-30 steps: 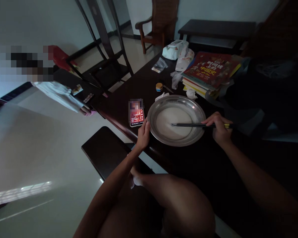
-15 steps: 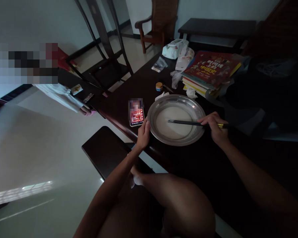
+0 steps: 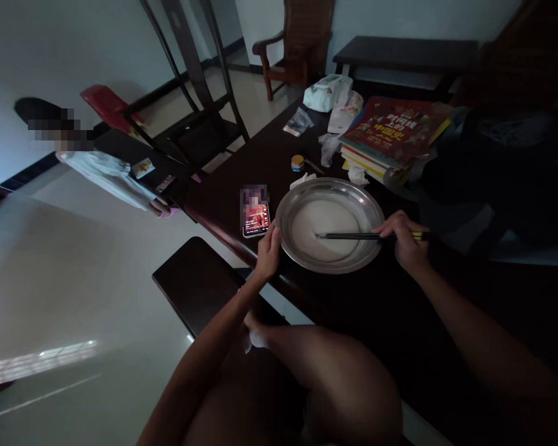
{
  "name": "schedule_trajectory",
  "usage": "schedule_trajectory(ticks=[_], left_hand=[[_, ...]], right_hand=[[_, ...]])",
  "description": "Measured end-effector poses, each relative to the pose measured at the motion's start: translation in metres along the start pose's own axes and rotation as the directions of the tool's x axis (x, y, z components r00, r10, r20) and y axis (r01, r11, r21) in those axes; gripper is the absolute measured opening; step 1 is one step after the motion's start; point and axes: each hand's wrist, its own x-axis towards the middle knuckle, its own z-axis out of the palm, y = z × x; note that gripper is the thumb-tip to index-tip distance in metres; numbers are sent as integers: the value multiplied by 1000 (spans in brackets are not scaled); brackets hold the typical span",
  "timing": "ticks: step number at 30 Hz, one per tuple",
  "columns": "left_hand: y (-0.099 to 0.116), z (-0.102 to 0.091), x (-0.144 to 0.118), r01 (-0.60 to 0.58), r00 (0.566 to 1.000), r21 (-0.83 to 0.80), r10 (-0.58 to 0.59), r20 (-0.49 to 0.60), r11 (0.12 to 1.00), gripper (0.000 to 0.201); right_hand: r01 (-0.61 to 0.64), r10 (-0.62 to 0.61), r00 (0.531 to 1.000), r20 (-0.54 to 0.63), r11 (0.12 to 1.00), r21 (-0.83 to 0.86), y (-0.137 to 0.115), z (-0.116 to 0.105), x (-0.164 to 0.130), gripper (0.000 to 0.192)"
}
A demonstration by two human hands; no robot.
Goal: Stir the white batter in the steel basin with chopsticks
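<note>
A wide metal basin (image 3: pixel 329 267) stands on the dark table, with a milky white liquid (image 3: pixel 320 217) in its bottom. My left hand (image 3: pixel 268 251) is closed on the basin's left rim, thumb on the near side. In my right hand (image 3: pixel 407 241), at the right rim, is a pair of black chopsticks (image 3: pixel 353 236) with gold-marked ends. Their tips, coated with something pale, reach into the liquid near the middle of the basin. A lit phone (image 3: pixel 256 217) lies just left of the basin.
Behind the basin are a small jar (image 3: pixel 297 163), crumpled tissue (image 3: pixel 357 176), plastic bags (image 3: pixel 328 93) and a stack of books (image 3: pixel 397 133). A dark bench (image 3: pixel 198 279) stands at the table's left edge. A person in white (image 3: pixel 106 173) is beside a chair (image 3: pixel 204 133) at far left.
The chopstick tips have shifted slightly toward me within the liquid. My left hand and the basin stay in place. The person at far left has moved their head a little.
</note>
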Motion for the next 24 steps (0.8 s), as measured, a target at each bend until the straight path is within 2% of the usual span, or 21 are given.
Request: schedule_trajectory(ticks=[2,7,11,15,17,19,20,22,24], left_hand=[[-1,0,0,-4,1000,-3,4,2,1000,76],[-3,-2,0,-4,1000,-7,4,11,1000,75],[-1,0,-1,-10,1000,-3,9,-10,1000,75],[4,-3,-10,-94,992,-81,86,-93,992,66],[4,-19,-24,-176,980,-84,167,-108,981,61],[-2,-50,-48,-239,965,90,247,-93,967,56],[-6,-70,-64,-221,969,228,239,-57,948,52],[-20,-111,-103,-150,987,538,159,30,829,47],[-38,-139,-142,-91,995,768,26,96,634,40]], right_hand=[[-8,8,999,31,1000,-25,0,0,0,42],[-13,13,999,-30,1000,15,0,0,0,47],[-40,42,998,41,998,-47,-2,0,0,42],[-35,33,998,-62,999,-27,-2,0,1,47],[-33,33,999,-43,999,16,-3,0,0,48],[-38,37,999,17,999,9,-3,-1,1,44],[-40,41,999,34,999,-11,-3,-1,1,43],[-48,49,999,13,998,-45,-4,-3,3,43],[-63,62,997,-46,998,-30,-3,-5,4,46]])
